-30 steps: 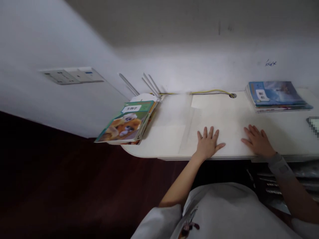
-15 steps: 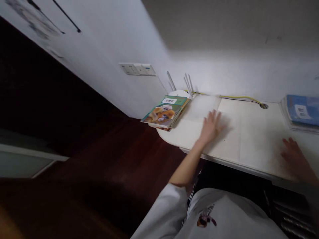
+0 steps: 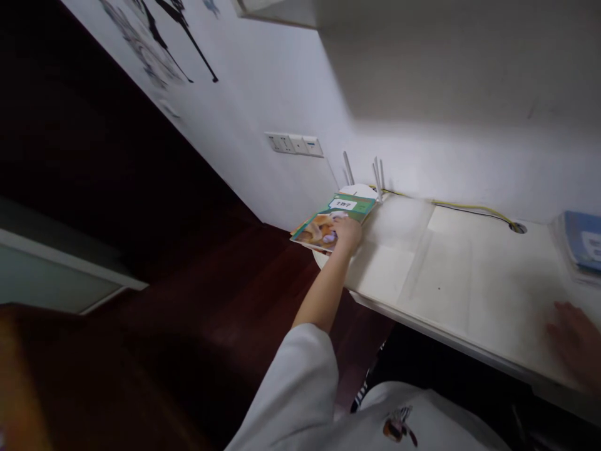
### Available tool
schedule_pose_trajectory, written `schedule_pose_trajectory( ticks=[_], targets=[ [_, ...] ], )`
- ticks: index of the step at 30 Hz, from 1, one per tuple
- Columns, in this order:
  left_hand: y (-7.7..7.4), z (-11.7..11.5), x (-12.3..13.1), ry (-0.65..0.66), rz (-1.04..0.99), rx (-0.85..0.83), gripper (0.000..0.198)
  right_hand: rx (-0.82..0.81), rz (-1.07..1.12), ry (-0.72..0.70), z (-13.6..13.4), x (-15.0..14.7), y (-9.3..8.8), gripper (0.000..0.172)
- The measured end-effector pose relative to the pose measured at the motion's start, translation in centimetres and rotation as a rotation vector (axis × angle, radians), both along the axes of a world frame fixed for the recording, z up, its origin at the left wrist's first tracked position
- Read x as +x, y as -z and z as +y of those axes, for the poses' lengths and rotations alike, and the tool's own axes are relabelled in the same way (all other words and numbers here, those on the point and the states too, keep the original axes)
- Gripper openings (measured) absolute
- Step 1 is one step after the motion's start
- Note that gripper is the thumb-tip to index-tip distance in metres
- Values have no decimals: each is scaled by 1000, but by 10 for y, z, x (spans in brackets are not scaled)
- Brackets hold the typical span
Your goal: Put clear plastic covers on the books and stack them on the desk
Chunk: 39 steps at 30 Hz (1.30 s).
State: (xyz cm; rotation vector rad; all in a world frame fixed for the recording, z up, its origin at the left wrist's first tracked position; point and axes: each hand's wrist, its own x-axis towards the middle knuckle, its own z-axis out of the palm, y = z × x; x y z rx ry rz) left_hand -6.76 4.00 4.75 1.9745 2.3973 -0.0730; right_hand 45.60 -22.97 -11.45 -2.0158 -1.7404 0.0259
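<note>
My left hand is on the right side of a textbook with orange monkeys on its green cover. Its fingers curl over the cover; the thumb is hidden. This book tops a small stack at the table's left end, and an orange corner of another one shows beneath it. Resting by the front of the white table, my right hand is dim and slightly blurred, fingers apart, holding nothing.
Behind the stack stands a white router with upright antennas. A yellow and black cable runs along the wall to a round hole. Blue books lie at the right. Sockets sit on the left wall.
My left hand has moved left from the bare tabletop onto the monkey-covered textbook, which now sits slightly askew on the stack. The view has shifted; my right hand stays near the table's front.
</note>
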Motion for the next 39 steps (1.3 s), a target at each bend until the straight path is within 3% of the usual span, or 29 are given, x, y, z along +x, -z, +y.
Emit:
schedule_pose_trajectory(
  ticks=[3,5,11,14,17,19,22,25,27,30,33,36,39],
  targets=[
    [3,-15,13,-34,27,38,53,10,-13,-11,1,0,-2,64],
    [-4,-27,15,31,23,47,47,20,-19,-7,3,-3,-6,60],
    [-63,-60,-22,201,31,152,40,26,-95,-39,2,-22,-22,50],
    [-87,-71,-40,308,-203,388,38,38,-153,-37,0,-31,-28,47],
    [-93,-79,-26,569,-675,620,55,42,-228,-16,-1,-40,-33,47],
    [-85,-85,3,666,-1053,568,61,43,-276,-11,-1,-45,-36,48],
    [-56,-95,61,587,-1553,187,62,35,-328,-11,-1,-51,-41,50],
    [-17,-102,105,465,-1809,-159,69,9,-347,-5,-2,-54,-44,50],
    [7,-102,120,398,-1885,-261,73,-5,-345,-3,-2,-56,-45,50],
    [34,-95,121,310,-1897,-297,77,-3,-331,-1,-2,-58,-47,49],
    [50,-87,110,259,-1800,-287,73,9,-311,3,-2,-60,-48,48],
    [60,-81,99,297,-1601,-207,61,8,-295,8,-3,-60,-49,48],
    [68,-77,90,379,-1275,-83,47,0,-289,8,-3,-60,-49,48]
  ],
)
